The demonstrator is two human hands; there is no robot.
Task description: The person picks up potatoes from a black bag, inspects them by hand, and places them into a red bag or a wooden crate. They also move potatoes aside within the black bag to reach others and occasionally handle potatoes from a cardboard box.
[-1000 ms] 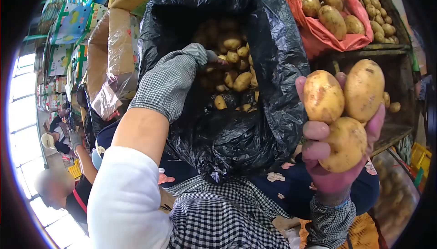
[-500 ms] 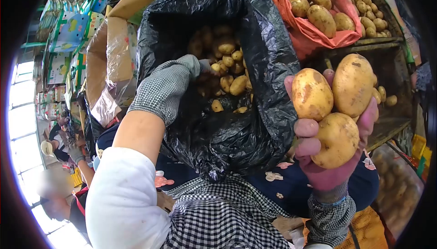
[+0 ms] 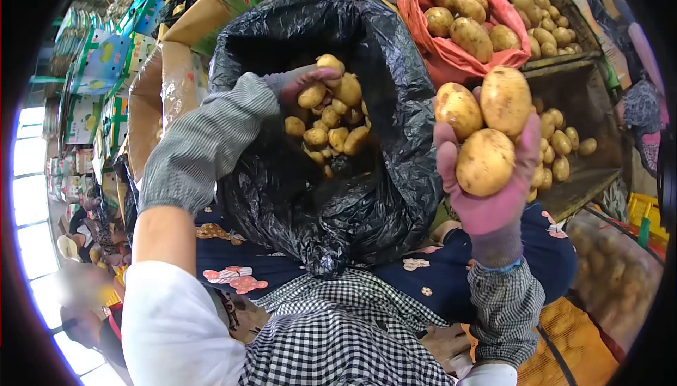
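My right hand point(image 3: 493, 206), in a pink glove with a checked sleeve, is raised palm up at the right, its fingers curled around three big potatoes point(image 3: 485, 162). Inside a box or crate lined with a black plastic bag point(image 3: 412, 104), my gloved left hand point(image 3: 300, 82) closes on a few potatoes point(image 3: 345, 89) above the pile. Its far fingers are partly hidden by those potatoes. Smaller potatoes point(image 3: 338, 137) lie deeper in the bag.
A red bag point(image 3: 416, 37) of large potatoes stands at the upper right. Beside it, wooden crates point(image 3: 596, 121) hold more potatoes. Cardboard boxes point(image 3: 176, 79) line the left, with other people beyond. A yellow mesh sack point(image 3: 575, 344) lies at lower right.
My left hand has come up from reaching down into the bag and now has potatoes in its grip. My right hand, still holding its potatoes, has shifted slightly left and up.
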